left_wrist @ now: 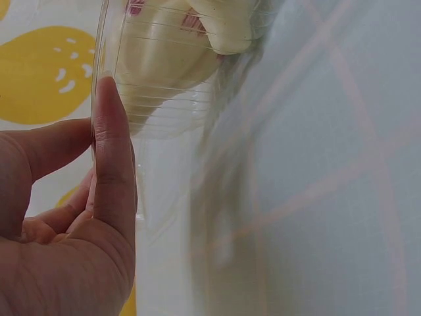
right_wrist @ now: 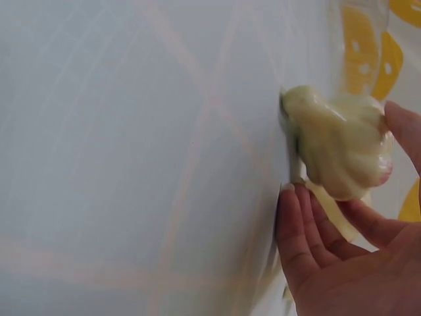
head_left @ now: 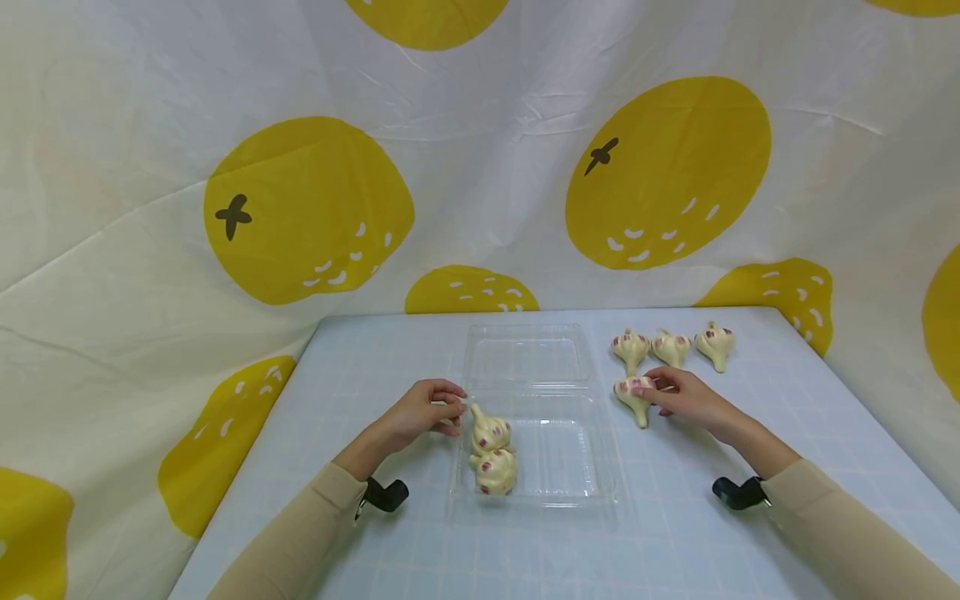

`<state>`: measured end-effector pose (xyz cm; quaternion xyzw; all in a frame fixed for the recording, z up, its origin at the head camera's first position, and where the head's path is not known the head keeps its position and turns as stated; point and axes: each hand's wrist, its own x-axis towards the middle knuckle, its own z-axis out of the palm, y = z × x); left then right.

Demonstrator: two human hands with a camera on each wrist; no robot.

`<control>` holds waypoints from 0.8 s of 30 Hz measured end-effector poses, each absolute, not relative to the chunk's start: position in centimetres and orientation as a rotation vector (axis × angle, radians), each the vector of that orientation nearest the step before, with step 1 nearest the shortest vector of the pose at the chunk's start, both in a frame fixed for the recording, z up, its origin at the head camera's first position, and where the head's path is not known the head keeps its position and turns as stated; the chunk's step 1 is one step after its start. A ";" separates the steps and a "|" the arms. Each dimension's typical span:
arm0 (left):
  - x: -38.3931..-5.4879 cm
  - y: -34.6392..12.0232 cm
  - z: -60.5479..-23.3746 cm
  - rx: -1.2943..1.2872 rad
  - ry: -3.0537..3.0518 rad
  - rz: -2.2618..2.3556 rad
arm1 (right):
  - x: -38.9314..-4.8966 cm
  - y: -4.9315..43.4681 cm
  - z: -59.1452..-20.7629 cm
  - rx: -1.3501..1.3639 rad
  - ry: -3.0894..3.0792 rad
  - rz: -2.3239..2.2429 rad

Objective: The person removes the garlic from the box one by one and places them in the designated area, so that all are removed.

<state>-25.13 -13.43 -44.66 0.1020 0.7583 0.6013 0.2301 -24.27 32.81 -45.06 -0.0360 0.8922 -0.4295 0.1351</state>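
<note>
A clear plastic clamshell container lies with its lid folded back. Two garlic bulbs sit along its left side, the upper bulb touching the lower bulb. My left hand pinches the container's left rim between thumb and index finger. Right of the container, my right hand holds a garlic bulb between thumb and fingers, its stem pointing toward me. In the right wrist view that bulb is close to the tabletop; whether it touches is hard to tell.
Behind the right hand, a row of three garlic bulbs lies on the table: a left one, a middle one and a right one. A pale checked cloth covers the table. A lemon-print curtain hangs behind it.
</note>
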 end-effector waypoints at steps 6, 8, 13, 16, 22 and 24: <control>-25.2 -13.4 -44.7 0.281 2.086 1.649 | -24.4 32.8 -45.2 -0.110 2.598 -1.225; -25.2 -13.5 -44.7 0.279 2.086 1.649 | -24.4 32.7 -45.2 -0.111 2.601 -1.223; -25.2 -13.5 -44.6 0.276 2.091 1.642 | -24.1 32.3 -44.9 -0.127 2.615 -1.215; -25.2 -13.4 -44.5 0.278 2.092 1.642 | -24.0 32.1 -44.9 -0.132 2.624 -1.211; -25.1 -13.4 -44.4 0.274 2.094 1.641 | -24.1 32.0 -45.1 -0.128 2.634 -1.206; -25.1 -13.4 -44.4 0.275 2.097 1.638 | -24.1 32.1 -45.1 -0.132 2.634 -1.206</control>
